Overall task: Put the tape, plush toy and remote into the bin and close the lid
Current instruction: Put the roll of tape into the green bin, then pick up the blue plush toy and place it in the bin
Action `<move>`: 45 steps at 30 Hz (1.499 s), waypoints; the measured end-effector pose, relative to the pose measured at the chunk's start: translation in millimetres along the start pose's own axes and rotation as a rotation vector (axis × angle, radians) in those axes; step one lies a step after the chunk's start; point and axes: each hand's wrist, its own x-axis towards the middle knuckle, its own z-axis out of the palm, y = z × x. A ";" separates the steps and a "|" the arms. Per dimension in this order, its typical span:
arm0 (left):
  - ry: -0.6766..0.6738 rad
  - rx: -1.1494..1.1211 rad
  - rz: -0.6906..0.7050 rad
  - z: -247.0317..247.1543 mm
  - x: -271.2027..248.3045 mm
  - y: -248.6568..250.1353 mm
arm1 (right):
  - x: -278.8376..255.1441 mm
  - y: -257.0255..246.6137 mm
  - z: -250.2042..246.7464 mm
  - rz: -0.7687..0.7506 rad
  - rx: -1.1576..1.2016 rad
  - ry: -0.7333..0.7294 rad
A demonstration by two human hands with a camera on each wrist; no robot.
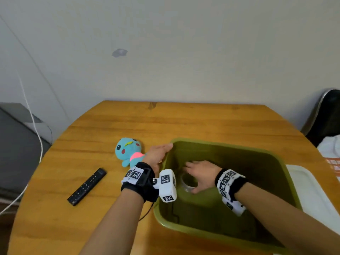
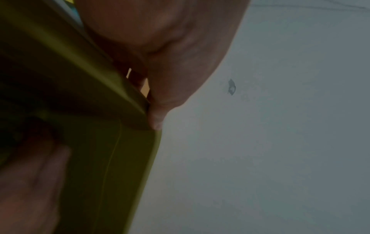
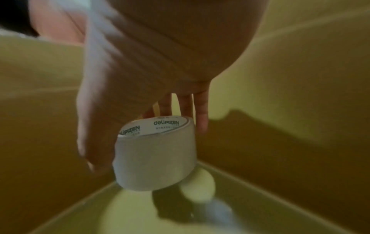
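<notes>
Wooden bench (image 1: 202,122): right grip (image 1: 201,173) holds tape (image 3: 154,158) low inside bin (image 1: 257,162), left grip (image 1: 158,153) clamps rim (image 2: 112,76). Likely next: let go; plush (image 1: 127,150), remote (image 1: 86,186) lie outside (lid (image 1: 316,196) off, beside bin).

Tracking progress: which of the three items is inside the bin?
The tape roll, in the right hand; plush toy and remote lie outside the bin on the table.

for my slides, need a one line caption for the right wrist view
Right hand holds the tape roll between thumb and fingers, just above the green bin's floor.
</notes>
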 end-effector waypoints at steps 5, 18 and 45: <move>-0.002 -0.004 -0.004 -1.9 -1.8 0.2 | 26.7 -3.7 31.5 -0.048 0.049 0.022; 0.007 -0.005 0.002 -3.0 -5.5 -2.3 | 27.1 -7.9 44.1 0.024 0.067 0.142; 0.082 -0.308 -0.188 -113.9 108.1 -64.3 | -42.0 -66.7 -152.0 0.625 1.552 1.449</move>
